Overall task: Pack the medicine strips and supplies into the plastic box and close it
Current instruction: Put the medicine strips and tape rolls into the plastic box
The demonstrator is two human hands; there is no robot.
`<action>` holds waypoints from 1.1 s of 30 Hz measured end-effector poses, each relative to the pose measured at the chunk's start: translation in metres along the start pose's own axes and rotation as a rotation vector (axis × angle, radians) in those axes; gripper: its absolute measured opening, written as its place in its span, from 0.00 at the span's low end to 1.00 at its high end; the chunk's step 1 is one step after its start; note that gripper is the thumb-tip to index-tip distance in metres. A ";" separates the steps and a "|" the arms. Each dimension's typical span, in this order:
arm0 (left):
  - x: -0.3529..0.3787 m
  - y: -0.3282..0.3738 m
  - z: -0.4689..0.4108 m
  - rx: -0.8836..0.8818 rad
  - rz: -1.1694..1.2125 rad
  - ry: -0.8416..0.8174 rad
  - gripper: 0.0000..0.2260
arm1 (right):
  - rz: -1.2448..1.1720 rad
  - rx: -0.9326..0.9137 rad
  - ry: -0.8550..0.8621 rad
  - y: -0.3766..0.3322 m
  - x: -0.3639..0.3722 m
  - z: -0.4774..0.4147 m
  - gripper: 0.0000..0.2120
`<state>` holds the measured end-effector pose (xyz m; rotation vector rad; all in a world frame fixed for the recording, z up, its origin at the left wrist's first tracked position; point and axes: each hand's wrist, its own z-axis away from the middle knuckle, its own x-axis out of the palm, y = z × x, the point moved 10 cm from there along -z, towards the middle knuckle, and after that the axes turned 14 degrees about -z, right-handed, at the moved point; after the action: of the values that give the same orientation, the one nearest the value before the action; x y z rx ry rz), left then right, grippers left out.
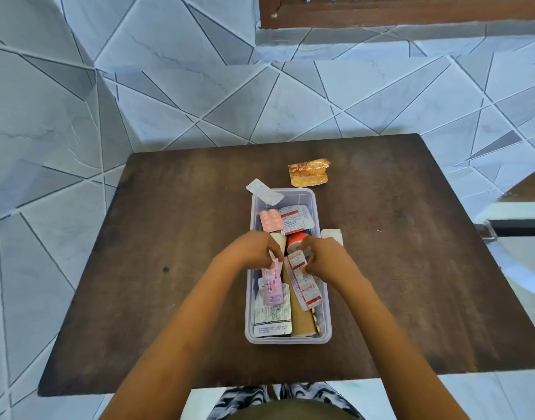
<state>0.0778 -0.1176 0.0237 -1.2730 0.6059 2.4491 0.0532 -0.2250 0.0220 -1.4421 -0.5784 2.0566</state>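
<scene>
A clear plastic box (324,301) sits open in the middle of the dark wooden table (175,298), filled with several medicine strips, a red-capped bottle (295,240) and a brown roll (301,316). My left hand (254,248) is over the box's left side, its fingers pinching the top of a pink strip (272,286). My right hand (324,257) is over the right side, fingers on a red-and-white strip (305,283). A silver strip (264,190) leans over the box's far rim. A gold foil strip (309,172) lies on the table beyond the box.
A small white packet (333,234) lies on the table against the box's right wall. No lid is visible. The floor around the table is patterned tile. A white object (521,256) stands to the right of the table.
</scene>
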 end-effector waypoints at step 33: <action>-0.069 -0.112 -0.182 -0.182 -0.084 0.087 0.25 | 0.411 -0.035 0.199 0.022 -0.082 -0.235 0.29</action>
<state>0.2939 -0.1181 -0.0380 -1.4503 0.3486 2.4353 0.2922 -0.2877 -0.0113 -1.8858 -0.2512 2.1723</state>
